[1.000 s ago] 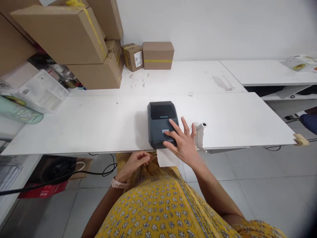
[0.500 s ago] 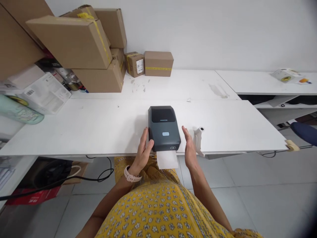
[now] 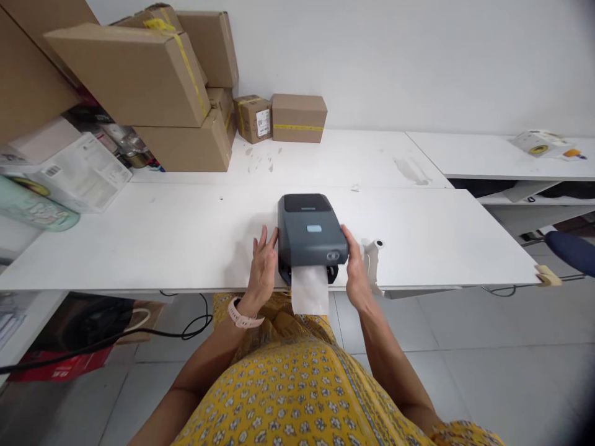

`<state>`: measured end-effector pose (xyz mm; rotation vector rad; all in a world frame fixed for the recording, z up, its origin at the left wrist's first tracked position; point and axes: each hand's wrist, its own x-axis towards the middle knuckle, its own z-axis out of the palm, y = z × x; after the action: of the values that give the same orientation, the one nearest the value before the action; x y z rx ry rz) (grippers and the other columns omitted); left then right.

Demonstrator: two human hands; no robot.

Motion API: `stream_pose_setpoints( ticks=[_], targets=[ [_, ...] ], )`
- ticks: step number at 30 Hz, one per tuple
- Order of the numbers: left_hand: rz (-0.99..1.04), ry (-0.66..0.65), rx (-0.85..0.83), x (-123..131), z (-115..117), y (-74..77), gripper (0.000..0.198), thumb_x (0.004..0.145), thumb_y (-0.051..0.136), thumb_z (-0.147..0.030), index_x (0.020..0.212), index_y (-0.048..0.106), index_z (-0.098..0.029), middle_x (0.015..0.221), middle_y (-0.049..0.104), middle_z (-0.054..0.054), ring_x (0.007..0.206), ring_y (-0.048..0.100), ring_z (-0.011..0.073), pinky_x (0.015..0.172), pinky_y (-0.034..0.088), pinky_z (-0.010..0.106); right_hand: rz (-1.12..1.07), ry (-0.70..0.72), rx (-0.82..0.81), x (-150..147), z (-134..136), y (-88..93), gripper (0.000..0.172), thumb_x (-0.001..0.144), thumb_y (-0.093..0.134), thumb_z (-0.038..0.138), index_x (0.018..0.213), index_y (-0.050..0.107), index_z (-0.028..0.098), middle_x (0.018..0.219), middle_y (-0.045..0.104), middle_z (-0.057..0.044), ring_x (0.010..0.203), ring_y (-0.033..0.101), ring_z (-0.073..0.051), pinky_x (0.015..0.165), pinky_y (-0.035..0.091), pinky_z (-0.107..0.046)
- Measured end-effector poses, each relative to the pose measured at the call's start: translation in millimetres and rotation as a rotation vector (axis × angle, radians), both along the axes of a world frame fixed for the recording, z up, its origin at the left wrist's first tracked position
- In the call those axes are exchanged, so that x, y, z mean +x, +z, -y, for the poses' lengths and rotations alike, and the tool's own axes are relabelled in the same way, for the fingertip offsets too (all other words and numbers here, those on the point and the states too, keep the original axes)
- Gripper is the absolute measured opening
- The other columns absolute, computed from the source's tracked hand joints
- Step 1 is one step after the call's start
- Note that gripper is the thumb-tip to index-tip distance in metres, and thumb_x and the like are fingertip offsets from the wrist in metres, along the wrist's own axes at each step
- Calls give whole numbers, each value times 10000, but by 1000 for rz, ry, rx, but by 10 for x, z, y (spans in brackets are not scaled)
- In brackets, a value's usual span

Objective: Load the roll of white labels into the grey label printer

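Label printer (image 3: 312,238) between left grip (image 3: 262,271) and right grip (image 3: 357,272) — touching both sides.

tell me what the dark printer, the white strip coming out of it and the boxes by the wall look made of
The printer looks like moulded plastic, matte dark grey, with rounded corners and soft sheen. The white strip is likely paper or label stock: thin, hanging limp past the table edge. The boxes look like dull brown cardboard with yellow tape.

this looks like a packing room: brown cardboard boxes (image 3: 134,80) piled up with yellow tape (image 3: 183,62), long white tables (image 3: 186,235), and a small label printer (image 3: 310,232).
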<state>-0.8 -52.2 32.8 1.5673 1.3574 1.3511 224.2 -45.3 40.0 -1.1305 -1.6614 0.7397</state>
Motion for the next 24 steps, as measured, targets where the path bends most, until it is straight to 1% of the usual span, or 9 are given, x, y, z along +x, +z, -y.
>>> stream_pose_setpoints(
  ticks=[2,3,5,7,11,16,19,21,24],
  targets=[
    [152,46,48,-13,-185,96,590,1044,238,-547,1408,590,-243,1533,532,65,1503,376,224,1299,118,466,76,-21,130,-35,-236,218,685,996,240,690,1588,272,348,1632,353,-33,1543,263,-332,1254,180,-654],
    [241,77,53,-16,-279,119,582,1040,264,-544,1353,632,-220,1444,617,92,1427,488,236,1258,254,472,98,-35,185,-62,-379,326,695,996,231,694,1587,272,330,1621,362,-57,1533,282,-336,1243,206,-649],
    [313,163,42,-25,-439,106,503,993,446,-515,1349,620,-205,1283,716,108,1271,619,239,1147,405,449,102,-50,260,-127,-691,518,693,1001,201,693,1580,263,317,1610,364,-86,1511,327,-326,1219,283,-611],
    [270,198,-39,-39,-535,36,484,932,557,-450,1335,618,-189,1105,761,97,1078,688,218,996,500,395,89,-48,291,-189,-1000,665,669,1010,169,684,1574,232,331,1596,374,-92,1487,374,-305,1182,359,-565],
    [-82,196,-240,-56,-551,-83,532,854,614,-380,1345,602,-174,892,709,37,806,651,178,788,504,320,124,-65,285,-256,-1498,830,641,1014,124,685,1555,208,352,1500,463,-78,1401,485,-282,1126,414,-563],
    [-473,89,-403,-44,-588,-10,601,848,579,-357,1418,519,-179,743,664,-1,762,648,216,703,463,308,152,-110,241,-282,-1956,930,669,986,181,740,1427,407,291,1468,504,-78,1371,508,-280,1164,371,-543],
    [-576,74,-447,-32,-666,41,588,843,557,-316,1413,515,-177,750,691,18,773,669,243,666,454,310,196,-97,160,-296,-2098,1030,665,1009,151,707,1387,446,246,1432,540,-90,1382,497,-285,1170,348,-523],
    [-612,81,-460,-17,-695,53,596,837,553,-299,1417,510,-170,782,716,40,797,684,261,669,464,318,216,-95,120,-307,-2047,1119,621,1030,201,664,1419,419,231,1448,534,-103,1386,497,-284,1167,352,-495],
    [-631,110,-462,14,-686,54,588,850,542,-308,1422,508,-175,890,754,74,862,706,283,703,489,336,175,-122,304,-316,-1727,1194,566,1020,412,582,1471,370,243,1506,497,-115,1383,497,-266,1157,394,-449]
  ],
)
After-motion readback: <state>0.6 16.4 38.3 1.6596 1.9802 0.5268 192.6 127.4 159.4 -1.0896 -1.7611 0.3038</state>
